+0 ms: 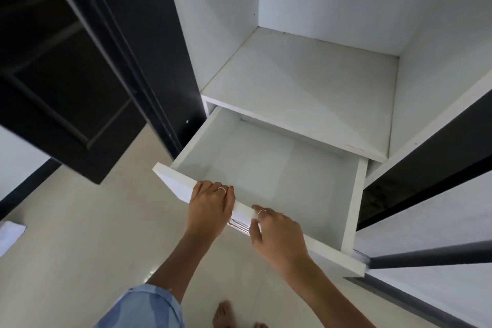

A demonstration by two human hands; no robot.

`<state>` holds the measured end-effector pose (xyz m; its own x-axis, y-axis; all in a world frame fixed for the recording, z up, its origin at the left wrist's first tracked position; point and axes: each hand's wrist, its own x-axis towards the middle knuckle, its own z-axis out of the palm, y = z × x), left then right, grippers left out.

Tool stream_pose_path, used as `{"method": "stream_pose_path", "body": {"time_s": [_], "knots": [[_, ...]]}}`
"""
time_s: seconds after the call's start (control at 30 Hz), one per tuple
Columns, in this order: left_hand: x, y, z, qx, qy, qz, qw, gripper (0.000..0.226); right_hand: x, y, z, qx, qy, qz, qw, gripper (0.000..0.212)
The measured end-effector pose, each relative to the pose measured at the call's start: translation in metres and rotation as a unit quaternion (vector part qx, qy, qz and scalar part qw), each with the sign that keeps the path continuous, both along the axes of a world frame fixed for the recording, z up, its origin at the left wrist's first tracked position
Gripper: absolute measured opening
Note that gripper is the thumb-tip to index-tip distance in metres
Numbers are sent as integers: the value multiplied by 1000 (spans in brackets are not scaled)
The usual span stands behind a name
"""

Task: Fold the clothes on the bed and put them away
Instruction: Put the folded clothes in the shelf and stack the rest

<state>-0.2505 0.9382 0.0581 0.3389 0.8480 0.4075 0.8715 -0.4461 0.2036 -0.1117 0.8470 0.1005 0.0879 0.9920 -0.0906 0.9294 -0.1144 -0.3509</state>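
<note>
Beside hands (239, 216) gripping drawer (266, 173), dark door (80, 74) hangs open.

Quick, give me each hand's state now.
Left hand: gripping the drawer front.
Right hand: gripping the same drawer front, thumb near the handle.

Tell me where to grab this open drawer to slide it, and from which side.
Grip the drawer by its front panel, at the metal handle in the middle, coming from the front. Left hand and right hand already hold there; a central hold probably keeps it running straight.
</note>
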Motion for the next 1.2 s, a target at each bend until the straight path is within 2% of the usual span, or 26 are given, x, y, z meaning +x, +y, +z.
{"method": "stream_pose_path", "body": {"time_s": [0.1,0.23,0.37,0.63,0.77,0.87,0.93,1.0,1.07,1.13,1.2], "knots": [[-17,-25,-4,14,-4,4,1000,40,-4,-14,3,-48,60,45,996,40],[-36,-46,-10,30,-17,14,999,39,-20,-38,-7,-3,94,55,994,41],[-42,-62,-11,37,-28,29,999,40,-30,-54,-12,23,94,61,993,44],[-55,-82,-6,19,-13,30,999,42,-46,-72,-12,50,39,43,997,24],[-54,-82,-5,-7,-15,33,999,44,-44,-72,-13,23,63,53,996,31],[-57,-86,-7,-25,-28,21,999,42,-46,-77,-17,43,50,43,997,26],[-56,-90,-5,-45,-12,29,999,41,-47,-74,-18,61,46,42,996,33],[-57,-102,-4,-94,-3,60,994,45,-50,-72,-24,66,35,59,995,48],[-63,-118,-9,-143,-29,131,981,52,-55,-72,-22,87,27,114,989,57],[-67,-135,-17,-183,-57,215,957,54,-62,-69,-19,107,30,209,972,58],[-75,-158,-28,-226,-50,275,933,57,-74,-72,-17,117,41,284,951,56]]}}
